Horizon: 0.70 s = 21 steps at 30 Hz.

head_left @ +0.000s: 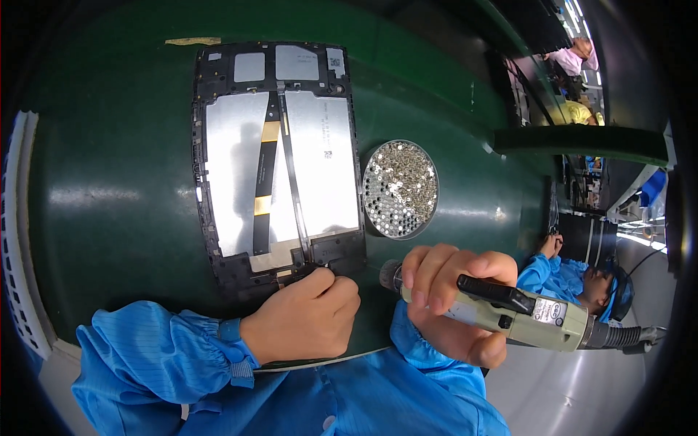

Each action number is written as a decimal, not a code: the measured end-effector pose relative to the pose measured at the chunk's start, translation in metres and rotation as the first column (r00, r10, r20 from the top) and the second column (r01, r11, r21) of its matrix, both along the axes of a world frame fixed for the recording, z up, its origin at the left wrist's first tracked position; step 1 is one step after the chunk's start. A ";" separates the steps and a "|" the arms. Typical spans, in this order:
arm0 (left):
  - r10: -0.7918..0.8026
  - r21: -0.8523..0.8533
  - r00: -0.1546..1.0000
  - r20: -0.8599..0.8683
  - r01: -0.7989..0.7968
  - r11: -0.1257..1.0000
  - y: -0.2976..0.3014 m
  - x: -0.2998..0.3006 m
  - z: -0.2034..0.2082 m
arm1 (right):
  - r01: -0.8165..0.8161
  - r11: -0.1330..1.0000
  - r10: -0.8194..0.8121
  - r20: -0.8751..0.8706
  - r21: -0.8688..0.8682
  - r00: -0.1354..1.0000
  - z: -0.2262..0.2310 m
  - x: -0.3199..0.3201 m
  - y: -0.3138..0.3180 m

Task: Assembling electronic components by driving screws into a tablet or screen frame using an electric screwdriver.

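Olive-beige electric screwdriver (552, 320) — in right hand (447, 283) — left hand (302, 320) at tablet (323, 167).

The counter (109, 243) is green and a little shiny, with soft reflections of light. Along its left side runs a white slotted rail (22, 236). At the right, bright lamps (579, 14) shine, and the floor (563, 389) looks pale grey.

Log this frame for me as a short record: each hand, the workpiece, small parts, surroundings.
Left hand: fingers curled at the device's lower edge; any held item hidden
Right hand: grips a corded power screwdriver
Workpiece: flat open device, dark frame, silver plates
Small parts: heaped in a round dish, right of device
Surroundings: green bench; blue-sleeved co-worker at right
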<state>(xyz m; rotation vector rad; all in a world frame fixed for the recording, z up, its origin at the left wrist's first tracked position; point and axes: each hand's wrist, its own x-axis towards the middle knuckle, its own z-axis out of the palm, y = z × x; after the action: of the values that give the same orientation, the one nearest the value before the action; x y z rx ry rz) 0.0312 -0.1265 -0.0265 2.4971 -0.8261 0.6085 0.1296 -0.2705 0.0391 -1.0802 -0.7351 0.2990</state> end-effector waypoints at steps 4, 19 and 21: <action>-0.052 0.044 0.988 -0.142 0.059 0.997 0.007 -0.001 0.017 | -0.020 0.999 0.021 0.031 -0.034 0.999 0.000 0.003 0.001; 0.127 -0.030 0.981 -0.147 -0.133 0.991 0.041 0.009 0.020 | 0.015 0.995 -0.012 0.029 -0.094 1.000 -0.001 0.008 -0.002; 0.122 -0.067 0.980 -0.158 -0.134 0.989 0.039 0.010 0.018 | 0.006 0.995 -0.002 0.035 -0.103 0.999 -0.002 0.009 -0.004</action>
<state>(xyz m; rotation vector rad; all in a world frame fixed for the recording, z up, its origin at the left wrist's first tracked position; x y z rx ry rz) 0.0409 -0.0875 -0.0086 2.5029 -0.5771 0.4739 0.1383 -0.2744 0.0375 -1.1868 -0.7545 0.3181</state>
